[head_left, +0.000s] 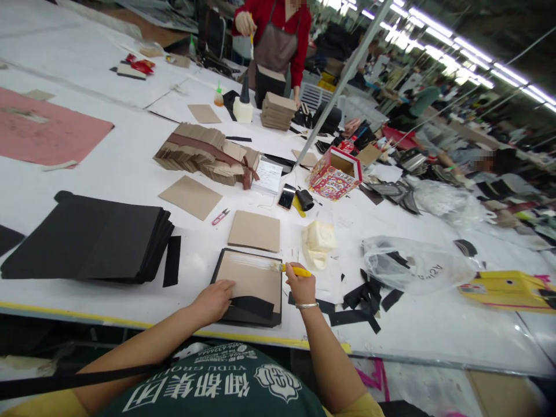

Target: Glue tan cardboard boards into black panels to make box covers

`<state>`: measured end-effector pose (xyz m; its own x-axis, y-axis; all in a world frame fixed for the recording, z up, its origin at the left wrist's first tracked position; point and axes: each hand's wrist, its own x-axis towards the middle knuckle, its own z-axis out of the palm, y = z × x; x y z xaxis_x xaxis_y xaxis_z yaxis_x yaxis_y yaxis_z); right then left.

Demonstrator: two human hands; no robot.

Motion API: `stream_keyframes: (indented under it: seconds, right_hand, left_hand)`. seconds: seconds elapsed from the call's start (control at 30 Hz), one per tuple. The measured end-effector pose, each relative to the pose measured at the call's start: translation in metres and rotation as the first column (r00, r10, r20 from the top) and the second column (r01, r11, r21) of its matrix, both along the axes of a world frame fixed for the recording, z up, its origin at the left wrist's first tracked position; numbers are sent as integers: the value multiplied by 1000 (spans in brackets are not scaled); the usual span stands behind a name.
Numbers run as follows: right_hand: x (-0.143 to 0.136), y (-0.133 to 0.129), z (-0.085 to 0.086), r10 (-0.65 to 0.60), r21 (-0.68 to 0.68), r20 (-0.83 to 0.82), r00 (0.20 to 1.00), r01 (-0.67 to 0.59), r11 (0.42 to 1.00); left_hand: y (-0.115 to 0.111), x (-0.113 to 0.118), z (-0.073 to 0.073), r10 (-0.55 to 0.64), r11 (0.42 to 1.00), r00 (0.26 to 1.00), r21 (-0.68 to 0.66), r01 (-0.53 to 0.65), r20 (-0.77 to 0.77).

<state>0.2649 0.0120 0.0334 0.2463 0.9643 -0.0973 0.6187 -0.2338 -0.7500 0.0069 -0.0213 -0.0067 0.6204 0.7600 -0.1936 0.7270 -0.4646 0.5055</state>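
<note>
My right hand (300, 284) is closed round the yellow handle of a brush (299, 270). The bristles touch the top part of a beige board (249, 279), where a whitish wet streak runs across. This board lies on a black sheet (256, 320), with a black flap over its lower part. My left hand (216, 298) rests at the board's left edge, fingers over it; whether they pinch anything is unclear. Just behind lies another beige board (254, 230). A cream-coloured container (319, 240) stands to the right of it.
A stack of black sheets (95, 237) lies at the left. Small scissors (220, 216), a phone (287, 197), a red box (335, 174) and beige board stacks (206, 153) lie further back. Black strips (362, 298) and a plastic bag (417, 263) are at the right. A person (278, 40) stands across the table.
</note>
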Motion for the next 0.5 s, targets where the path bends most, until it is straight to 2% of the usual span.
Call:
stream_keyframes:
  seconds: [0.07, 0.13, 0.2, 0.27, 0.3, 0.37, 0.43, 0.5]
  right_hand:
    - [-11, -11, 6, 100, 17, -144, 984, -99, 995]
    - [-28, -22, 10, 275, 59, -277, 921, -269, 961]
    - [-42, -32, 12, 462, 96, -279, 842, -454, 886]
    - [-47, -39, 11, 578, 81, -178, 796, -574, 815]
    - [-45, -41, 10, 598, 53, -120, 792, -597, 801]
    - [-35, -43, 6, 560, -6, -18, 828, -560, 828]
    - [-21, -40, 1, 487, -31, 46, 872, -486, 873]
    - [-9, -36, -3, 435, -24, 76, 897, -434, 901]
  left_hand:
    - [3, 2, 8, -10, 1000, 999, -7, 10, 33]
    - [9, 5, 20, -15, 999, 997, -32, 17, 75]
    - [15, 7, 31, 5, 994, 994, -108, 7, 109]
    - [23, 5, 37, 70, 967, 987, -251, -32, 144]
    - [26, 3, 38, 129, 937, 978, -344, -66, 162]
    - [32, -4, 34, 292, 825, 937, -545, -146, 191]
    - [35, -12, 27, 470, 676, 858, -710, -199, 207]
    - [36, -16, 19, 620, 555, 751, -804, -213, 229]
